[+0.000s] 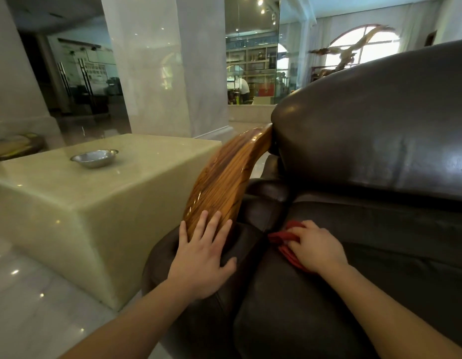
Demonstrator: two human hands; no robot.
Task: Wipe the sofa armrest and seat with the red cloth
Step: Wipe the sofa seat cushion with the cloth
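I see right hand lower centre, fingers curled, pressing red cloth on the dark leather seat by the armrest crease. Left hand spread flat, empty, on wooden armrest. Steel bowl on stone surface, left. No readable writing.

Seat cushion is left wide open to the right; the left side's blocked by the wooden armrest, with a stone block parked just beyond it.
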